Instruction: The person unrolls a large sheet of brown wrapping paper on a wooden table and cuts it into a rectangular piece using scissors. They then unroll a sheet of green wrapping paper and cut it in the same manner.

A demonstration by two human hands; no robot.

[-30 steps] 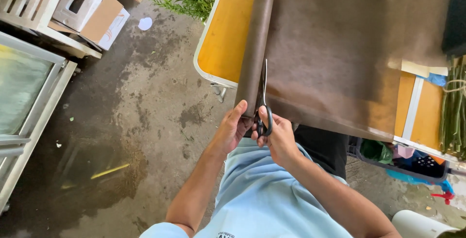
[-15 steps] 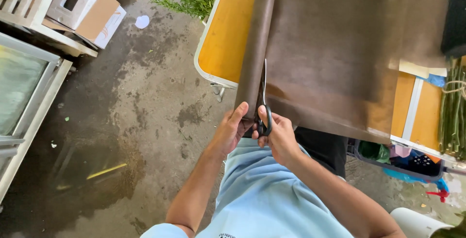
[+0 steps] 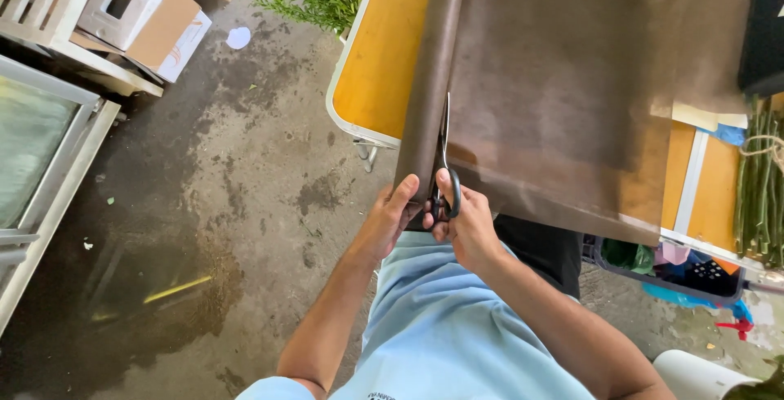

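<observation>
Scissors with black handles and slim steel blades, at the near edge of the yellow tabletop, between a rolled tube of brown paper and the flat sheet spread out from it. Long axis running away from the body, tips pointing toward the far side of the tabletop, handles nearest the chest. Blades only narrowly parted, lying along the seam beside the roll.

Right hand closed through the handle loops, thumb up over the top loop. Left hand curled around the near end of the roll, fingers wrapped, just beside the scissors and close against the other hand.

Sheet matte, smooth, dull brown, draped over the near edge of the tabletop and hanging a little; roll a long straight cylinder of the same stuff. Tabletop hard and glossy, with a pale rounded rim.

Open room to the left: bare, stained concrete floor. Farther left, cardboard boxes on a white rack. Right side crowded: bundle of green stems at the tabletop's edge, dark crate of oddments below.
</observation>
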